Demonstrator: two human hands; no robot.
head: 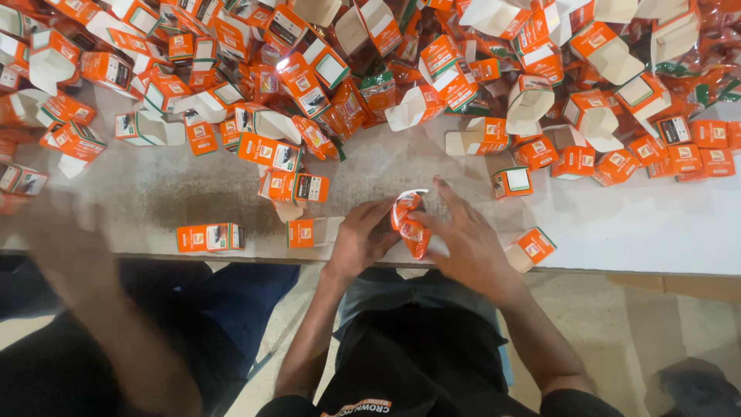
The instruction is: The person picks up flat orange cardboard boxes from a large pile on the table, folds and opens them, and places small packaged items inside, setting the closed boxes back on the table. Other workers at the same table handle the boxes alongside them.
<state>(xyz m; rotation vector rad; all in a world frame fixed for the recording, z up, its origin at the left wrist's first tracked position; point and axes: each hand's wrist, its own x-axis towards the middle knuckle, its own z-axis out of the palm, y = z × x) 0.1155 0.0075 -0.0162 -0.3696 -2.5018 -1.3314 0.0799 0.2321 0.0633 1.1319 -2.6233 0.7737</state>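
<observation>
Both my hands meet at the table's near edge around a crumpled orange and white plastic pouch (408,220). My left hand (363,235) grips it from the left with curled fingers. From the right, my right hand (463,235) holds it with fingers spread over the tabletop. Close by lie small orange and white cartons: one flat carton (302,232) just left of my left hand, and one tilted carton (531,247) just right of my right hand at the table edge.
A big heap of orange cartons (370,69), many with flaps open, covers the far half of the grey table (154,193). A closed carton (209,237) lies near the front left edge. Another person's blurred hand (65,247) reaches in at the left.
</observation>
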